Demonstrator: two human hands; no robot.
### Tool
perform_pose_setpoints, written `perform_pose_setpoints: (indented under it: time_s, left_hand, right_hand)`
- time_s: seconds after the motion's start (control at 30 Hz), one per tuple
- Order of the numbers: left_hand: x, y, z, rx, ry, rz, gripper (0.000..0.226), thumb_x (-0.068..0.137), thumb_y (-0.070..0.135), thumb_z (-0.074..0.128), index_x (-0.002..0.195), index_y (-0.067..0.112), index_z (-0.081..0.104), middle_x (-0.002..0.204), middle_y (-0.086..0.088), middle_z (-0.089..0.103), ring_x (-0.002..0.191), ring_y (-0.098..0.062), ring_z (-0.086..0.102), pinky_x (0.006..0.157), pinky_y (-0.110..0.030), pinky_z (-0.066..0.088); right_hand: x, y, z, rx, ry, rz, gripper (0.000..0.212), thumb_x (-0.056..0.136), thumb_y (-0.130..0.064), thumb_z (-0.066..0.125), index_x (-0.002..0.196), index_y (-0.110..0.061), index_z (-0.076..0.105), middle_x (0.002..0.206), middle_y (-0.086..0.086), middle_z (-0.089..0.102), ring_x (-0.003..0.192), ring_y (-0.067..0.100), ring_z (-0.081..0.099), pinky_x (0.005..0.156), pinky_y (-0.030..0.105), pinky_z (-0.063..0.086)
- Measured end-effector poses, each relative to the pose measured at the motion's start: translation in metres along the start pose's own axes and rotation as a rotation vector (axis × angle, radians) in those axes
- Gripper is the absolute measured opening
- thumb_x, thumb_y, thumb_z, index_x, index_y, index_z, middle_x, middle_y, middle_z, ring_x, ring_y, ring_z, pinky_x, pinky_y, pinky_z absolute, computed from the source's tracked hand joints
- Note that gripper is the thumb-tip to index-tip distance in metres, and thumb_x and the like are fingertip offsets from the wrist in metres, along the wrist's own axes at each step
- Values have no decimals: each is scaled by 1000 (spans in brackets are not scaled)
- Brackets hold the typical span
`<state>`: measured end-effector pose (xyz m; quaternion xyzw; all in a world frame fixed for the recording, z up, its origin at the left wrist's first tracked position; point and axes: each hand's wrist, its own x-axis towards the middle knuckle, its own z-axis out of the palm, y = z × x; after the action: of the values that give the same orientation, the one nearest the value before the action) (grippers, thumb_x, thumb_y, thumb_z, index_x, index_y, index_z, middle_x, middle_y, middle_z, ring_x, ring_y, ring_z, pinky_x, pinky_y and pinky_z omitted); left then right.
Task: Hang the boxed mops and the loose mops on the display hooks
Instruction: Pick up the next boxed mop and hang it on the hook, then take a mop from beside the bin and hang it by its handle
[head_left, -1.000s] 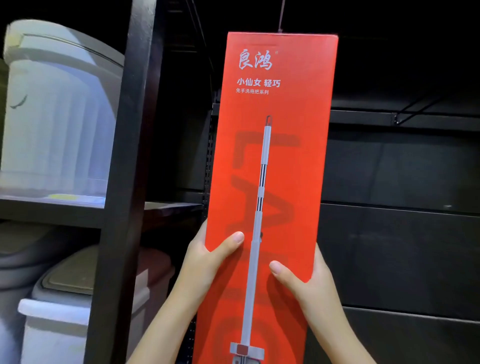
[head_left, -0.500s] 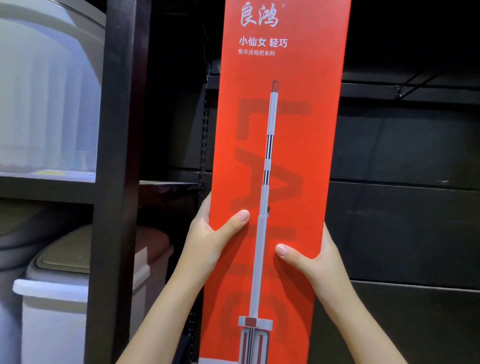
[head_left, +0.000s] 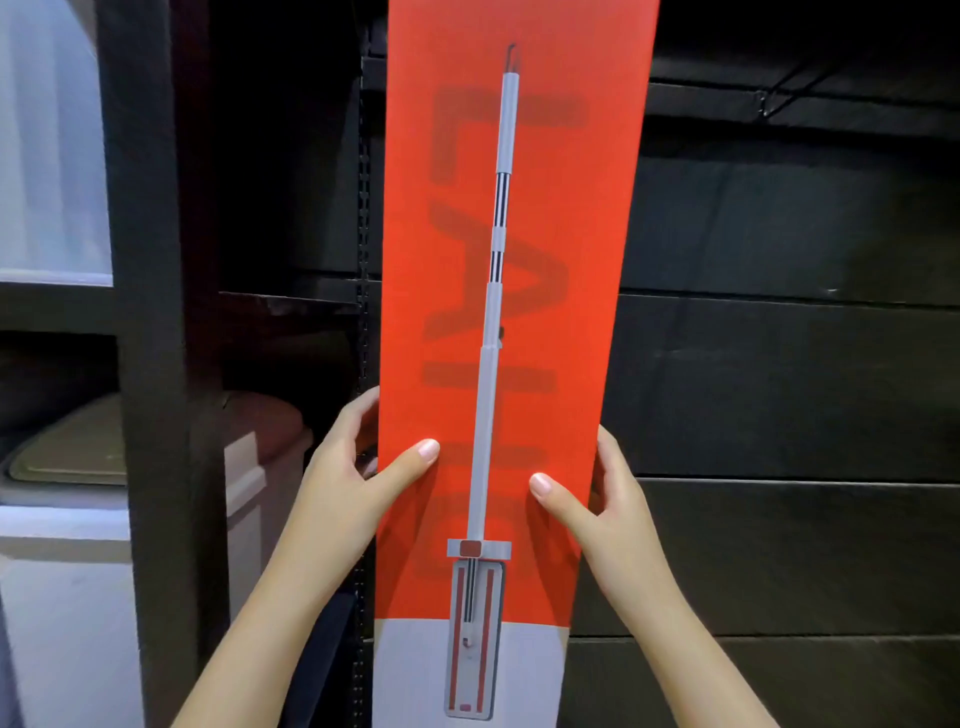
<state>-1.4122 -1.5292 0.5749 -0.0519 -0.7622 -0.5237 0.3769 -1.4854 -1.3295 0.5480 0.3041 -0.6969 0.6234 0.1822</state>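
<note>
Two bare hands hold a tall red mop box (head_left: 540, 322) upright against a dark display wall (head_left: 779, 374).

The left hand (head_left: 358, 478) grips the box's left edge, thumb across the front and fingers behind. The right hand (head_left: 602, 499) grips the right edge the same way. The box's top runs out of view. A black shelf post (head_left: 150, 364) and pale lidded bins (head_left: 67, 519) stand to the left.

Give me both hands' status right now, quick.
Left hand: grips the left edge of the red mop box, thumb on its front.
Right hand: grips the box's right edge, thumb on its front.
</note>
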Motion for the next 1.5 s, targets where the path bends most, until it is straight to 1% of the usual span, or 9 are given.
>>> perform_pose_setpoints:
  time_s: [0.1,0.2,0.3,0.4,0.63,0.93,1.07,1.2,1.5]
  left_hand:
    - [-20,10,4,218,170,16,81,73,54,62,145,30,33,148,8,41,134,-11,41,110,-38,36]
    - [-48,31,21,467,348,199,75,81,41,63,145,17,32,149,-5,38,138,-23,34,109,-36,28]
    - [-75,56,60,571,338,412,65,88,29,65,142,4,38,144,-18,43,132,-36,39,110,-38,29]
    - [-109,82,126,524,100,489,63,87,26,66,139,1,42,143,-19,46,130,-38,43,110,-41,30]
    - [-249,144,307,273,-865,455,67,91,46,53,149,26,24,152,8,32,137,-11,33,110,-27,30]
    - [-500,190,449,80,-1640,454,63,92,47,53,147,25,31,148,5,41,133,-12,41,104,-27,35]
    - [-572,196,475,43,-1844,363,62,92,46,55,146,28,32,147,10,41,132,-7,42,104,-22,36]
    - [-600,207,523,72,-1927,293,61,90,44,59,144,28,36,140,9,49,123,-7,49,94,-18,39]
    - [-650,285,712,24,-1887,105,50,91,33,62,137,21,47,117,7,57,107,-11,54,87,-25,41]
  right_hand:
    - [-20,5,-18,-86,26,53,75,74,-63,65,139,-47,32,146,-22,39,133,2,40,109,37,39]
    - [-51,8,-53,-235,47,57,57,85,-48,61,134,-52,32,142,-32,36,130,-11,35,109,23,31]
    - [-90,3,-103,-448,90,116,51,88,-44,58,129,-55,30,139,-32,33,124,-13,35,103,16,28]
    - [-140,-8,-167,-645,136,173,52,89,-43,56,136,-44,35,146,-21,35,132,-3,34,105,17,26]
    - [-318,-52,-331,-1087,264,476,51,93,-41,53,141,-26,40,145,-9,41,136,7,34,109,22,26]
    - [-656,-125,-410,-913,876,1208,41,91,-36,59,130,-28,49,131,-9,53,105,12,56,91,28,42]
    - [-733,-136,-408,-760,1115,1345,39,90,-30,62,128,-26,53,130,-6,57,116,11,53,92,27,41]
    - [-757,-122,-441,-672,1175,1377,39,91,-30,61,128,-26,52,130,-10,56,118,8,52,93,23,39]
    - [-770,-118,-655,-740,1213,1264,42,93,-34,56,134,-29,47,127,-19,48,115,-1,45,91,17,34]
